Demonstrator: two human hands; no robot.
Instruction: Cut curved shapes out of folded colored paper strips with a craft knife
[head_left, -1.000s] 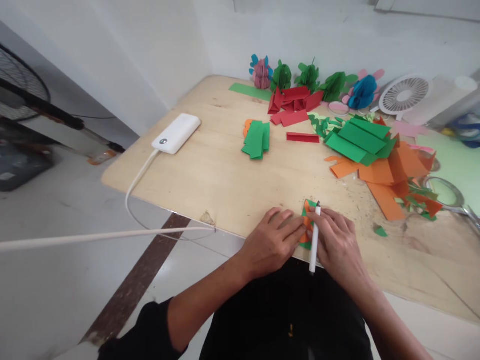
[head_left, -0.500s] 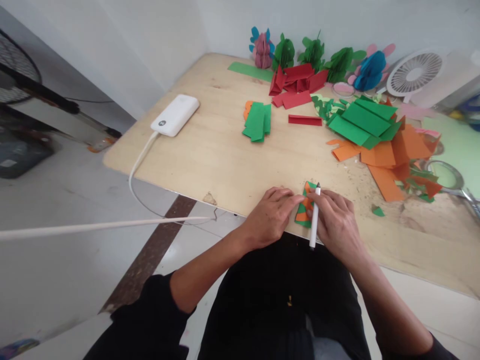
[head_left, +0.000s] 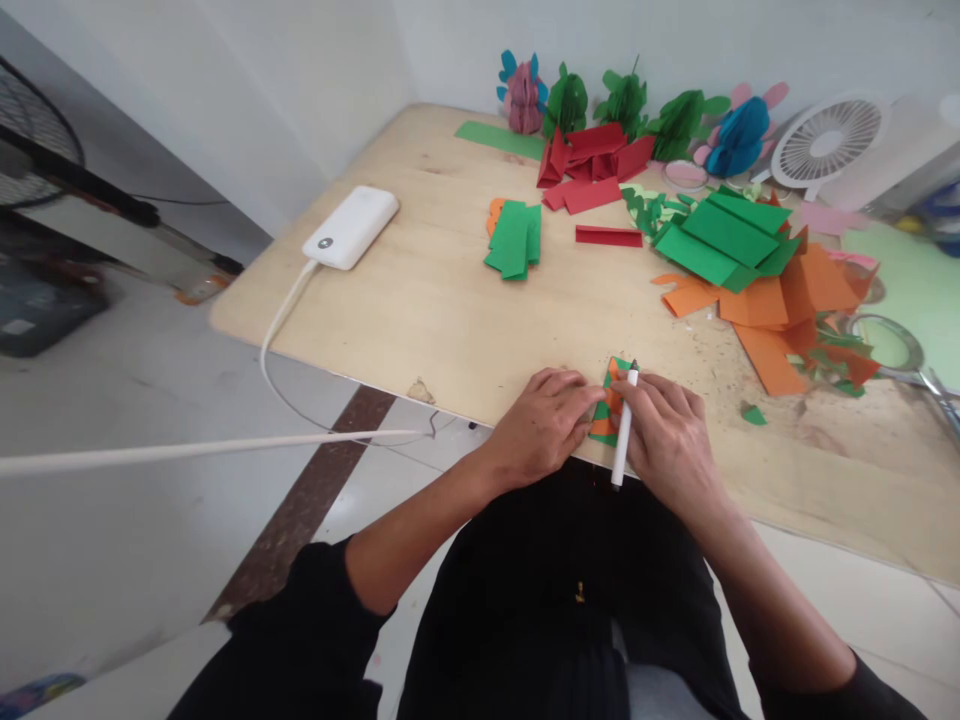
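Observation:
At the table's front edge lies a small green paper piece with an orange paper cutout (head_left: 613, 384) on top. My left hand (head_left: 546, 420) is at its left side, fingers curled, thumb and fingertips pressed on the paper. My right hand (head_left: 667, 425) is closed round a white pen (head_left: 625, 425) and also rests against the paper's right side. The pen slants with its dark tip away from me, not touching the paper. Part of the paper is hidden under my fingers.
Ahead lie stacked green strips (head_left: 511, 240), red folded papers (head_left: 596, 165), and a pile of green (head_left: 727, 235) and orange paper (head_left: 780, 300). Scissors (head_left: 892, 345) lie at right. A white power bank (head_left: 351, 228) with a cable sits left. Paper figures (head_left: 625, 100) and a small fan (head_left: 829, 140) line the wall.
The pen has tilted slightly, its lower end shifting a little left along with my right hand. My left hand stays at the paper; the view has shifted slightly.

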